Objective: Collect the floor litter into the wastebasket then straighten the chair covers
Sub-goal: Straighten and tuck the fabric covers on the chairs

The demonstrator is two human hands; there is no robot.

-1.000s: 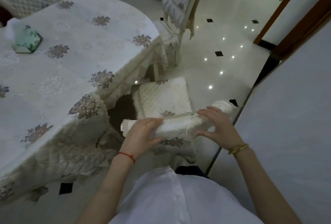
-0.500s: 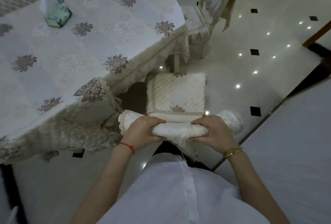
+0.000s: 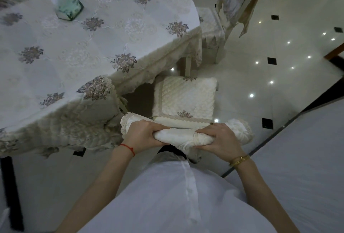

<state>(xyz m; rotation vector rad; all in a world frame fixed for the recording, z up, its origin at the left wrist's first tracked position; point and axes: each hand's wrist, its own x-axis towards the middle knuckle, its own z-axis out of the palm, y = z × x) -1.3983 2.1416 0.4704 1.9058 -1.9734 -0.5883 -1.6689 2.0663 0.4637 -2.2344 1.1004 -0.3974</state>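
Observation:
A cream lace-edged chair cover (image 3: 183, 137) lies bunched over the top of a chair back right in front of me. My left hand (image 3: 143, 134) grips its left part, fingers curled round the cloth. On the right part, my right hand (image 3: 218, 138) grips the cover the same way. Beyond the hands shows the chair's quilted seat cushion (image 3: 186, 97), pushed partly under the table. No litter or wastebasket is in view.
A table with an embroidered cloth (image 3: 78, 43) fills the left, with a green tissue box (image 3: 68, 7) on it. A second covered chair (image 3: 230, 7) stands at the far right of the table. A grey wall (image 3: 297, 158) runs close on my right; glossy tiled floor (image 3: 260, 84) lies between.
Both hands went from resting on the cover to gripping it with curled fingers. My view has dropped and moved closer over the chair back.

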